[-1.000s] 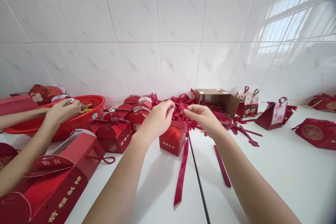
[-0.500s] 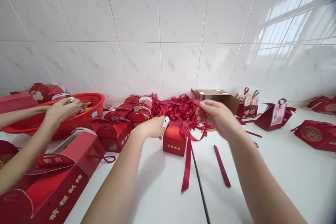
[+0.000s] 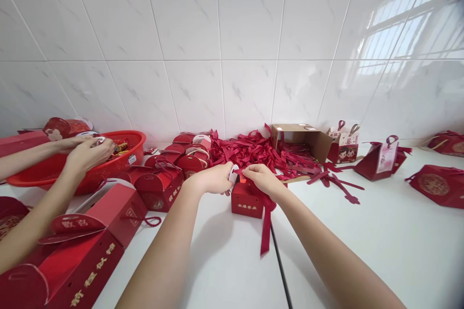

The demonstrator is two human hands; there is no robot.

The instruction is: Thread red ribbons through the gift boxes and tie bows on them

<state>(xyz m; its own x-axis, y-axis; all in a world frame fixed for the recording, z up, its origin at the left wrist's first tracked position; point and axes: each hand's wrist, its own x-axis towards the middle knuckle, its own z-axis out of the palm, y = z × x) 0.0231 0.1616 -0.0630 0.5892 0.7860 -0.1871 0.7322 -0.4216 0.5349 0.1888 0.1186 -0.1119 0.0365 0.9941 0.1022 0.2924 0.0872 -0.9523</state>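
A small red gift box with gold characters on its front stands on the white table. My left hand is closed on a raised flap on the box's left side, whose inner face is white. My right hand pinches the end of a dark red ribbon close against that flap, above the box. The rest of the ribbon hangs down over the box's right side onto the table. My right fingers hide part of the box top.
Behind the box lies a heap of red ribbons beside an open cardboard box. Red boxes stand at left. A co-worker's hands reach over a red plastic basin. Finished-looking boxes sit at right.
My right hand has moved left and slightly down with the ribbon, from right of the box to the flap by my left hand. The box has shifted slightly right.
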